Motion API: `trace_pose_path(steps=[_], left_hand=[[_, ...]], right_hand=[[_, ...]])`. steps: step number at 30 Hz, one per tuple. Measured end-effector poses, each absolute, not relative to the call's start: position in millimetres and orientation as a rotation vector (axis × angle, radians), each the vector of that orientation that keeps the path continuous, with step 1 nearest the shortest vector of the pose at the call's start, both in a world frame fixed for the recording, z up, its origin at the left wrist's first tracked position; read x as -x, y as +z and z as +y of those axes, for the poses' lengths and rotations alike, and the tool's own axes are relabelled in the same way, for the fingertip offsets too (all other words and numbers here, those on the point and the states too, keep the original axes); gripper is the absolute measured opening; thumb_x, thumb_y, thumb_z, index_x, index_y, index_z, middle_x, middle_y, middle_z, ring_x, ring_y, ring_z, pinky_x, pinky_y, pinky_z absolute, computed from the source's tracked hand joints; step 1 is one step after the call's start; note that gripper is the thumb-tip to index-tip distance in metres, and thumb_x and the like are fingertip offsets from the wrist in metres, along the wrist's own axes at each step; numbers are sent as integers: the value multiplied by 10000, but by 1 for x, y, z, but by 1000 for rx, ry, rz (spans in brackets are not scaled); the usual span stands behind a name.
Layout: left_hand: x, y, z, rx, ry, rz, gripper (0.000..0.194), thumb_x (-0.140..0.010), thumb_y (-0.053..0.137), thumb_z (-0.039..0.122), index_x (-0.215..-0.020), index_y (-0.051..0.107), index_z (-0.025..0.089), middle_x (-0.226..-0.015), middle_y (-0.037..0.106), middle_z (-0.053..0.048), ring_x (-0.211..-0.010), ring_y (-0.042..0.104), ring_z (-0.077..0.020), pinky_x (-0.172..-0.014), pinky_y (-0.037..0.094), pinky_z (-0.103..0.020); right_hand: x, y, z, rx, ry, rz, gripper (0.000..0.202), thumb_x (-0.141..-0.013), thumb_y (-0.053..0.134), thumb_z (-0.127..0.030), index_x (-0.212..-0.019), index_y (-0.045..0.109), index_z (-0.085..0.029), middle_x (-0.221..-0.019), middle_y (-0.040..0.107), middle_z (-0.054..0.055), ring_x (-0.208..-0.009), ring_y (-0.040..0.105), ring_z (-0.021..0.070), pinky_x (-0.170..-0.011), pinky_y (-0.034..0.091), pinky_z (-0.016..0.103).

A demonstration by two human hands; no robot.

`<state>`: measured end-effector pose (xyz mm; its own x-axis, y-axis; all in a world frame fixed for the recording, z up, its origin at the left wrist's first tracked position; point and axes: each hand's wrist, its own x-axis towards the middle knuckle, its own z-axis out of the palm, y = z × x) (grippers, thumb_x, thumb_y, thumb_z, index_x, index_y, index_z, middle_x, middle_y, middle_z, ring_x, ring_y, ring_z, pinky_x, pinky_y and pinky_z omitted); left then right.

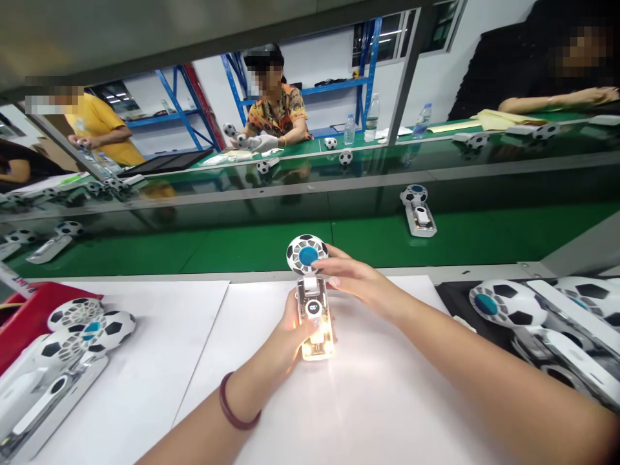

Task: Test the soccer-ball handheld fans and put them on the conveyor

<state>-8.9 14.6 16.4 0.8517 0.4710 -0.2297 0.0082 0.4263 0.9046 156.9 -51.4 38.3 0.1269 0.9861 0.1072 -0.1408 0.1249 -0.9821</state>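
A handheld fan with a soccer-ball head [307,254] and a clear, lit handle [314,345] is over the white work surface [378,387], its head toward the green belt. My left hand [290,329] is wrapped round the handle, thumb across its front near a small round display. Warm light glows from the handle's lower end. My right hand [356,278] is at the right side of the fan head, fingers stretched out and apart, fingertips over the head's edge; whether they touch it is unclear.
More ball-headed fans [508,303] lie on a black tray at right; others [111,329] sit by a red bin [43,297] at left. A single fan [419,213] rests on the green belt [256,245]. People work beyond, beside bottles [372,119].
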Motion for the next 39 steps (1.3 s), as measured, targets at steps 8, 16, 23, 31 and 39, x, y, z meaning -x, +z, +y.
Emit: trace_pose_path(steps=[8, 16, 23, 31, 39], left_hand=[[11, 17, 2, -1233, 97, 439, 641, -735, 641, 396, -1245, 276, 268, -970, 540, -62, -830, 576, -206, -723, 461, -358], [12, 27, -11, -1347, -17, 482, 542, -801, 560, 265, -1262, 274, 260, -998, 536, -71, -863, 557, -196, -765, 438, -347], [12, 19, -9, -1302, 0, 445, 592, -794, 579, 325, -1279, 243, 277, -1008, 529, -70, -879, 563, -204, -781, 441, -369], [9, 9, -3, -997, 154, 357, 627, -712, 665, 348, -1204, 292, 245, -941, 561, -51, -816, 597, -195, -866, 432, -461], [8, 13, -3, -937, 254, 406, 428, -773, 595, 282, -1127, 357, 251, -901, 569, -34, -774, 595, -181, -812, 476, -486]], right_hand=[[-139, 62, -54, 1505, 333, -1157, 300, -867, 469, -382, -1140, 558, -293, -1315, 427, 16, -1208, 406, 212, -947, 366, 330], [-143, 77, -58, 1780, 105, -1255, 326, -894, 381, -376, -729, 596, -195, -747, 576, 20, -701, 532, 139, -587, 349, 256], [-143, 69, -58, 1715, 251, -1110, 178, -862, 443, -344, -889, 584, -238, -956, 593, 11, -861, 550, 161, -675, 398, 268], [-149, 52, -45, 1266, 1000, -586, 518, -837, 475, -456, -1308, 327, -299, -1220, 503, 37, -1039, 529, 192, -860, 443, 338], [-140, 42, -49, 1179, 1492, -821, 378, -802, 530, -510, -956, 549, -165, -637, 584, 21, -541, 543, 141, -525, 452, 260]])
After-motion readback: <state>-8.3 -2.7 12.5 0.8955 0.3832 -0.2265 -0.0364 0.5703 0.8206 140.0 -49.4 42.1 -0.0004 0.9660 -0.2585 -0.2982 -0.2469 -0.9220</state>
